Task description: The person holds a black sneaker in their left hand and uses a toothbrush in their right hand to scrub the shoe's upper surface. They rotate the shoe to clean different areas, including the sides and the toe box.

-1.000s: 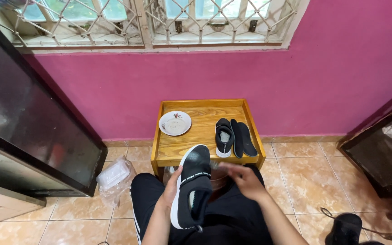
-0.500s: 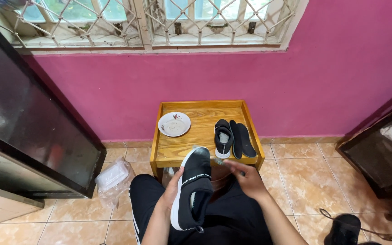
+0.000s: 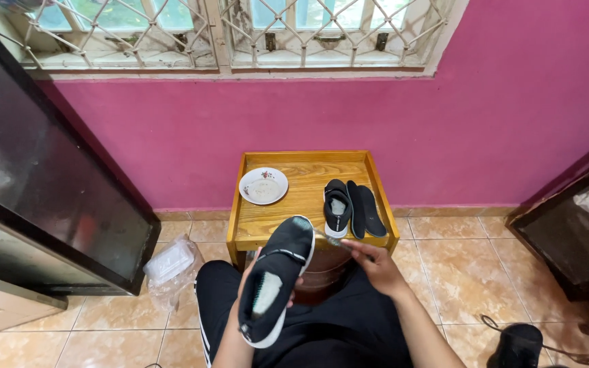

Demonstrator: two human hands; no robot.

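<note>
Gripping a black knit slip-on shoe w/ white sole [image 3: 275, 283] from underneath, left hand [image 3: 257, 272] holds it over the lap, near the wooden worktop [image 3: 288, 218]. Probably light, soft upper, stiffer sole; best held mid-sole. Right hand [image 3: 375, 266] loosely curled, contents unclear.

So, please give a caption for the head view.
Left hand holds a black shoe; right hand reaches toward the wooden tray.

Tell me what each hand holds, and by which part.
The left hand grips a black shoe from behind, around its middle. The right hand pinches something small near the wooden tray; what it is cannot be told.
</note>
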